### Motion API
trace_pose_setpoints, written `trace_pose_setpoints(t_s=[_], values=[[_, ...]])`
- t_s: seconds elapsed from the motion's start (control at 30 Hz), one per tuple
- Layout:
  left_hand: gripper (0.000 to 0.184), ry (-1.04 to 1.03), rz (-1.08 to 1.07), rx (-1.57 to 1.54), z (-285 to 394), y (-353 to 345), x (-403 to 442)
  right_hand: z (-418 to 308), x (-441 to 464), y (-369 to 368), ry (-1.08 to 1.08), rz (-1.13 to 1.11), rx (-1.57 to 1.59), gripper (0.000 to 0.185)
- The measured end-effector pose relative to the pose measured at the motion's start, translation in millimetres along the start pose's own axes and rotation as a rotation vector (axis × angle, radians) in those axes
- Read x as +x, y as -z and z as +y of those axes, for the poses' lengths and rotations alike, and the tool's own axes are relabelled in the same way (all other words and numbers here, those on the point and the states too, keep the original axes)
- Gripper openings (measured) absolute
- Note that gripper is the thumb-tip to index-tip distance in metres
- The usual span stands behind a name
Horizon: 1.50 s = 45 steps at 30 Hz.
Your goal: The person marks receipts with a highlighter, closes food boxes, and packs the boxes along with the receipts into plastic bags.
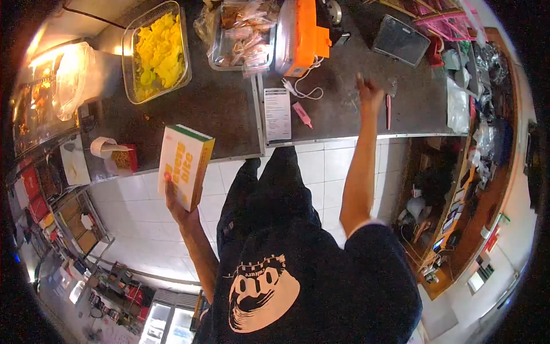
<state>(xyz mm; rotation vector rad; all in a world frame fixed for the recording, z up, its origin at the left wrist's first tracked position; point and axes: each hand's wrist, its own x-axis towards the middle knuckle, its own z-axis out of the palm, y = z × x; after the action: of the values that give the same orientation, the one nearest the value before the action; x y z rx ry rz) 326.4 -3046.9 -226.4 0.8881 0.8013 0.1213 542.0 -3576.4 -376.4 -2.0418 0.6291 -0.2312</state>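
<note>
My left hand grips the lower end of a cardboard food box, white with yellow lettering and a green edge. It is held tilted in front of the counter's edge. My right hand reaches over the dark counter; one finger points forward, the others are partly bent, and no object shows in it. Just right of that hand lies a slim pink pen. Further left on the counter are a printed receipt and a pink highlighter.
A glass-sided tray of yellow food and a container of small bags stand at the back. An orange device trails a white cable. A dark tablet lies back right. A paper roll sits left.
</note>
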Motion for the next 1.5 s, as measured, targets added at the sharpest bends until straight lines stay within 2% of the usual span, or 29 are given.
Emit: trace_pose_setpoints(t_s=[0.03, 0.07, 0.1, 0.13, 0.2, 0.27, 0.3, 0.37, 0.47, 0.67, 0.8, 0.87, 0.9, 0.97, 1.03, 1.07, 1.17, 1.23, 1.3, 1.37, 1.5], values=[[0.057, -0.008, -0.008, -0.005, 1.7, -6.8, 2.9, -31.2, -47.2, 9.6, -0.031, -0.066, 0.165, 0.03], [0.056, -0.014, -0.017, -0.01, 2.0, -12.3, 6.2, -70.0, -94.2, 16.3, 0.023, -0.117, 0.014, 0.025], [0.056, -0.009, -0.027, -0.008, 2.0, -15.1, 11.1, -65.5, -131.4, 12.9, -0.001, -0.259, 0.219, 0.016], [0.053, -0.009, -0.055, -0.013, 1.4, -18.5, 17.2, -97.1, -175.3, 7.6, -0.085, -0.341, 0.308, 0.009], [0.051, 0.0, -0.1, -0.013, -0.1, -26.0, 24.5, -125.2, -233.6, -16.2, 0.02, -0.632, 0.437, 0.003], [0.048, 0.011, -0.093, -0.007, 0.9, -35.2, 25.2, -167.4, -276.7, -50.2, 0.157, -0.721, 0.503, 0.013], [0.048, 0.017, -0.107, 0.0, 4.0, -42.0, 22.7, -194.7, -289.0, -58.9, 0.139, -0.799, 0.511, 0.018], [0.047, -0.027, -0.141, 0.084, 10.5, -52.8, 15.9, -217.5, -303.9, -88.1, 0.236, -0.815, 0.358, 0.02], [0.047, -0.028, -0.169, 0.091, 20.0, -44.1, 18.3, -215.5, -311.5, -114.4, 0.106, -0.796, 0.431, 0.02], [0.045, -0.012, -0.201, 0.067, 44.4, -39.5, 17.2, -210.7, -321.3, -119.0, 0.231, -0.797, 0.629, 0.01], [0.048, -0.121, -0.221, 0.151, 55.9, -42.0, 1.5, -216.1, -321.7, -147.8, 0.169, -0.785, 0.76, 0.014], [0.048, -0.153, -0.232, 0.177, 60.4, -27.2, 4.0, -208.1, -324.8, -165.0, 0.094, -0.849, 0.982, 0.019], [0.049, -0.316, -0.368, 0.555, 56.5, -7.8, 12.7, -203.7, -325.3, -172.5, 0.06, -0.869, 1.073, 0.02], [0.049, -0.478, -0.509, 0.931, 56.1, -6.0, 5.6, -197.1, -334.4, -185.2, -0.041, -0.862, 1.202, 0.024], [0.049, 0.178, -0.275, 0.267, 59.9, -34.9, -24.7, -190.1, -338.8, -191.9, -0.144, -0.814, 1.264, 0.027], [0.038, 0.163, -0.303, 0.33, 56.5, -31.4, -23.7, -184.7, -338.3, -192.8, -0.21, -0.782, 1.286, 0.029], [0.037, 0.234, -0.206, 0.214, 38.5, -31.3, -13.4, -141.5, -328.1, -166.5, -0.532, -0.738, 1.337, 0.035], [0.038, 0.226, -0.245, 0.236, 17.6, -16.5, 18.4, -104.0, -310.1, -108.4, -0.741, -0.833, 1.36, 0.035], [0.039, 0.256, -0.269, 0.289, -4.0, -8.8, 44.9, -63.9, -302.6, -66.0, -0.643, -0.706, 0.922, 0.032], [0.04, 0.238, -0.238, 0.301, -35.9, -17.1, 75.2, -18.9, -299.7, -40.6, -0.385, -0.49, 0.494, 0.035], [0.04, 0.28, -0.366, 0.396, -110.0, -39.1, 142.9, 0.9, -287.4, 11.0, -0.514, -0.252, 0.422, 0.027]])
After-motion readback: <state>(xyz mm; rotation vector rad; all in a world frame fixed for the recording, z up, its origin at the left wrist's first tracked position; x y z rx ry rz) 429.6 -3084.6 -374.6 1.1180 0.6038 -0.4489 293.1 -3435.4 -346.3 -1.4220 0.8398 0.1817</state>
